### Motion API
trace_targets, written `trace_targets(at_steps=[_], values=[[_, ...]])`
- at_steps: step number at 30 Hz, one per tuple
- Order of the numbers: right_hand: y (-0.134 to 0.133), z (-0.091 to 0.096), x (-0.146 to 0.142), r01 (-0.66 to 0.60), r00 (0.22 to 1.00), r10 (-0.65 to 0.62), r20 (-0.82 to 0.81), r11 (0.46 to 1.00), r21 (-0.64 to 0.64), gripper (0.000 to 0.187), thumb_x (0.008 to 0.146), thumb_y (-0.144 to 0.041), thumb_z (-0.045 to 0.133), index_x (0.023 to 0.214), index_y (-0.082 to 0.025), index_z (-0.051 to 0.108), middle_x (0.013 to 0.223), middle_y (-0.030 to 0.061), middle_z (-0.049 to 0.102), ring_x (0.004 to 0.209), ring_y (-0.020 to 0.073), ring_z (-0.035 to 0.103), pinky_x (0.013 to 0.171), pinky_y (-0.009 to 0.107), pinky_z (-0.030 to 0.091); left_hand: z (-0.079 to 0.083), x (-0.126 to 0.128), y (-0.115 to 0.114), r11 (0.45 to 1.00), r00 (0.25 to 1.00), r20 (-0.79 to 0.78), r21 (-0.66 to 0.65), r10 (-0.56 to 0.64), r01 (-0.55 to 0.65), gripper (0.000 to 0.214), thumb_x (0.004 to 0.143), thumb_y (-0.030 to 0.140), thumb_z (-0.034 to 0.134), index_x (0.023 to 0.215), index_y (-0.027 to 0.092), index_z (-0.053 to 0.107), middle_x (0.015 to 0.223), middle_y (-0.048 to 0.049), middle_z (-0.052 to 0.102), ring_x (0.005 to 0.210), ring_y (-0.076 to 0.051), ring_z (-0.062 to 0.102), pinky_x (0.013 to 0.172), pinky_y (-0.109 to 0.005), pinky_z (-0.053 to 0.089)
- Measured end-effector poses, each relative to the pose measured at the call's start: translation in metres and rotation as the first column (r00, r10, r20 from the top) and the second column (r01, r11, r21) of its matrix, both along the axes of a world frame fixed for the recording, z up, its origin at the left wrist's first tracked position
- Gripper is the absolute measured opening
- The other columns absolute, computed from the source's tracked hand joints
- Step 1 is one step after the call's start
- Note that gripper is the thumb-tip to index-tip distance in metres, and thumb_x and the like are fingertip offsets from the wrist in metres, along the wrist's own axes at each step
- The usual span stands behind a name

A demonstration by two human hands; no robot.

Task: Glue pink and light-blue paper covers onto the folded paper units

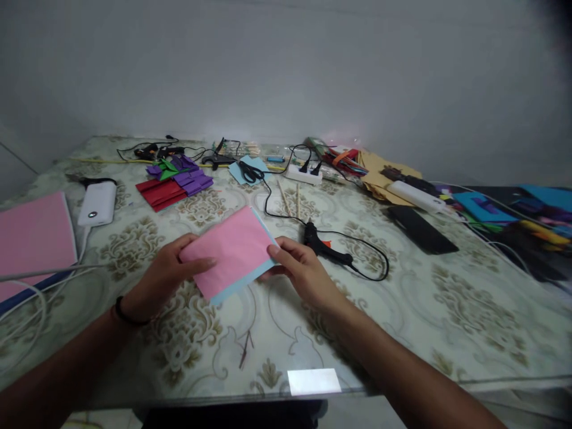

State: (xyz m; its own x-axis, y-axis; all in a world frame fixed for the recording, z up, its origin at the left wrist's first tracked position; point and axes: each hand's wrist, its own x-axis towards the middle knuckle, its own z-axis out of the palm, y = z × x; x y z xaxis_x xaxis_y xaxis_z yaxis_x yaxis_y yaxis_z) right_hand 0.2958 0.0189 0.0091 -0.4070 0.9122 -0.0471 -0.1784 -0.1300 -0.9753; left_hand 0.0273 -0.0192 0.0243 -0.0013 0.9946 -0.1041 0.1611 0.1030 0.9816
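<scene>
Between my hands, above the patterned tablecloth, is a pink sheet of paper (pixel 236 244) with a light blue sheet (pixel 243 280) showing along its right and lower edges. My left hand (pixel 167 271) grips the left side, thumb lying across the pink face. At the right corner my right hand (pixel 299 268) pinches the sheets, thumb on top and fingers underneath. Just beyond my right hand lies a black glue gun (pixel 324 245) with its cord looping to the right. Two thin wooden sticks (pixel 291 199) rest behind the paper.
Folded red paper (pixel 161 192) and purple paper (pixel 193 182) lie at the back left, near black scissors (pixel 251 171). A white power strip (pixel 304 174) stands behind. At left are a white power bank (pixel 98 204) and pink paper (pixel 38 235); at right, a dark phone-like slab (pixel 422 229).
</scene>
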Motion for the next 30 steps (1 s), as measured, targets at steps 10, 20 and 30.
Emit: trace_targets(at_steps=[10,20,30], values=[[-0.004,-0.005,-0.003,-0.053,0.998,0.051,-0.024,0.997,-0.063,0.039,0.084,-0.052,0.087,0.087,-0.017,0.071,0.079,-0.0013,0.072,0.067,0.0132,0.075,0.071,0.025,0.06,0.007,0.012,-0.004,0.994,0.932,0.362,-0.096,-0.004,0.042,0.048,0.075,0.036,0.093,0.116,0.017,0.076,0.11,-0.0087,0.081,0.099,-0.026,0.075,0.086,-0.034,0.063],[-0.002,-0.009,-0.005,-0.023,0.993,0.014,-0.116,0.997,-0.075,0.037,0.085,-0.052,0.086,0.087,-0.018,0.07,0.085,-0.0015,0.064,0.077,0.0136,0.071,0.079,0.031,0.066,-0.003,0.005,-0.006,0.965,0.927,0.302,-0.07,-0.222,0.254,0.048,0.077,0.034,0.09,0.12,0.018,0.075,0.115,-0.0118,0.079,0.097,-0.029,0.075,0.064,-0.033,0.067],[-0.009,0.003,-0.004,-0.111,0.974,0.063,0.22,0.971,0.213,0.036,0.101,-0.058,0.063,0.108,-0.024,0.068,0.097,0.0033,0.065,0.086,0.0201,0.062,0.078,0.034,0.056,-0.003,0.003,-0.004,0.987,0.986,0.071,-0.046,-0.148,0.152,0.034,0.083,0.038,0.086,0.103,0.013,0.076,0.081,-0.0048,0.08,0.071,-0.019,0.07,0.064,-0.029,0.058]])
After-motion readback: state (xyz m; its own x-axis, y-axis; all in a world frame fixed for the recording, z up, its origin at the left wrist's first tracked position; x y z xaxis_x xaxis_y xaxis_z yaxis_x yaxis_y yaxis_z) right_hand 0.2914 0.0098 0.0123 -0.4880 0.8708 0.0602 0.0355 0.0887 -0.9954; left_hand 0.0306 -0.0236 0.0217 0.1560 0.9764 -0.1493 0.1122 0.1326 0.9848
